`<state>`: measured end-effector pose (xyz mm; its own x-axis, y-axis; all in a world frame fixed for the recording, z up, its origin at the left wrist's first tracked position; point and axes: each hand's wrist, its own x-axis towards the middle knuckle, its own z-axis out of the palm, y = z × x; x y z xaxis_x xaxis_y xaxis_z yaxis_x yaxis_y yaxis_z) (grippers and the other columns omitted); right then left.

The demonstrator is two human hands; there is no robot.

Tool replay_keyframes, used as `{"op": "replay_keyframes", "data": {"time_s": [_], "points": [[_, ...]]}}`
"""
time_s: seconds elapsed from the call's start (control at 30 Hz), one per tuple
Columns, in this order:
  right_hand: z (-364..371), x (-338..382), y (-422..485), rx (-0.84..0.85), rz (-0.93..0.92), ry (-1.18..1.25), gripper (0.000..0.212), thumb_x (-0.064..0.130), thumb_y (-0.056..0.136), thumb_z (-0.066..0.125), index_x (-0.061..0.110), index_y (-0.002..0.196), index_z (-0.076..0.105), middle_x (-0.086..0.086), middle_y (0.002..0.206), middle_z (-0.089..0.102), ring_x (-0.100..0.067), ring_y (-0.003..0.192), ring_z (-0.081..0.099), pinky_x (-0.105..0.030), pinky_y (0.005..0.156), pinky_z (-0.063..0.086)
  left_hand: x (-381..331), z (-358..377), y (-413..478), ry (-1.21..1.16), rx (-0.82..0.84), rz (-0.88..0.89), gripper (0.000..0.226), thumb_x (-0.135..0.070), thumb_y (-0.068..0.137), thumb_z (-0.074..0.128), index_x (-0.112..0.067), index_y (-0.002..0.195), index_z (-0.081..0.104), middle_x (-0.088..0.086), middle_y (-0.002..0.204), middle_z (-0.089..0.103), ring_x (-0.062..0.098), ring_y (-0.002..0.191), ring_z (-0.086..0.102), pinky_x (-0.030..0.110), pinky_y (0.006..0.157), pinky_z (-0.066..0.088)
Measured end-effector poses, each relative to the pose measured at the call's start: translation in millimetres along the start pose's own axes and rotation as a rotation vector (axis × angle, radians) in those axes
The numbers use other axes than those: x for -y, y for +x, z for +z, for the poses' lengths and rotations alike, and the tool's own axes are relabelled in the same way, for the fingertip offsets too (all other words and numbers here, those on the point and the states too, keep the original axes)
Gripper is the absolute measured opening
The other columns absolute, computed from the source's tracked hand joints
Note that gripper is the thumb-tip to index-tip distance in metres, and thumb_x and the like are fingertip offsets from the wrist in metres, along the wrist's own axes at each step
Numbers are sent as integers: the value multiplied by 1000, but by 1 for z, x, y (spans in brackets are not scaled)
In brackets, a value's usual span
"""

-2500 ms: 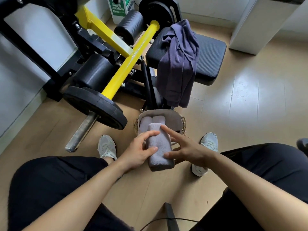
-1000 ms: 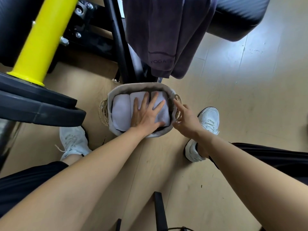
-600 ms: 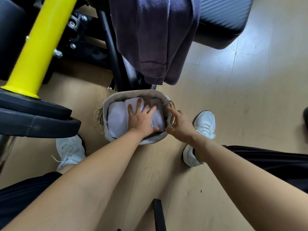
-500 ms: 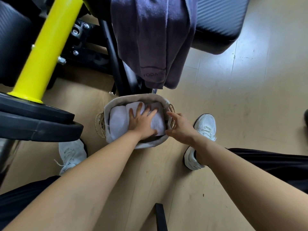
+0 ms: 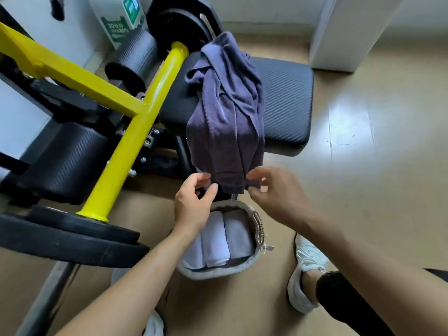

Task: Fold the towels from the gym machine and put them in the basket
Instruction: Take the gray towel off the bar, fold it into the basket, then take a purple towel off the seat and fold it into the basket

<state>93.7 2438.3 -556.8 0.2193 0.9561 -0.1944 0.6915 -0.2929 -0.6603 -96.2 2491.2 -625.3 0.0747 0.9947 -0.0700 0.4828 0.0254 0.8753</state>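
Note:
A purple towel (image 5: 228, 117) hangs crumpled over the black seat pad (image 5: 286, 100) of the gym machine, its lower edge dangling just above the basket. My right hand (image 5: 274, 195) pinches the towel's lower right corner between thumb and fingers. At the lower left corner is my left hand (image 5: 194, 202), thumb touching the edge, fingers spread apart from the thumb. The grey fabric basket (image 5: 218, 272) stands on the floor under my hands, with pale folded towels (image 5: 225, 236) lying side by side in it.
The yellow bar (image 5: 135, 132) with its black weight plates (image 5: 68, 236) juts out at the left, close to the basket. Black roller pads (image 5: 65, 161) sit behind it. My white shoe (image 5: 305, 270) is right of the basket. A white cabinet (image 5: 344, 32) stands at the back right.
My left hand has lifted off the folded towels in the basket and my right hand has left the basket's rim. Both rose to the hanging purple towel's lower edge. The view tilted up.

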Motion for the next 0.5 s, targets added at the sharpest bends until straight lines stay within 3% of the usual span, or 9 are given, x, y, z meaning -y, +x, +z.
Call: {"op": "replay_keyframes", "data": {"time_s": [0.1, 0.2, 0.3, 0.37, 0.5], "points": [[-31, 12, 8, -248, -168, 6, 26, 17, 85, 69, 23, 110, 73, 0, 102, 70, -22, 95, 64, -37, 87, 52, -45, -2, 15, -54, -173, 113, 29, -29, 87, 76, -21, 114, 65, -2, 108, 67, 14, 101, 64, 33, 91, 54], [-46, 12, 31, -359, -225, -59, 33, 16, 84, 71, 20, 117, 70, 1, 115, 66, -27, 104, 54, -27, 92, 40, -86, 2, 32, 60, -248, 212, 38, -39, 85, 76, -23, 116, 60, -2, 108, 57, 15, 98, 58, 29, 82, 48], [-54, 16, 56, -329, -289, -158, 51, 19, 85, 72, 18, 135, 60, 2, 139, 58, -31, 116, 47, -35, 99, 38, -115, 9, 51, 175, -243, 102, 48, -46, 82, 76, -21, 118, 57, 1, 114, 52, 16, 100, 52, 27, 80, 38], [-56, 15, 65, -281, -290, -201, 60, 24, 85, 73, 21, 142, 54, 5, 147, 53, -31, 124, 43, -44, 102, 38, -123, 10, 59, 200, -245, 13, 37, -42, 86, 74, -19, 111, 59, 3, 115, 53, 19, 98, 55, 25, 78, 35], [-55, 9, 72, -211, -241, -276, 69, 36, 85, 73, 28, 148, 44, 11, 149, 48, -28, 128, 37, -43, 101, 28, -120, 4, 62, 252, -241, -11, 17, -32, 96, 65, -14, 97, 62, 3, 109, 56, 19, 88, 54, 22, 74, 31]]}}
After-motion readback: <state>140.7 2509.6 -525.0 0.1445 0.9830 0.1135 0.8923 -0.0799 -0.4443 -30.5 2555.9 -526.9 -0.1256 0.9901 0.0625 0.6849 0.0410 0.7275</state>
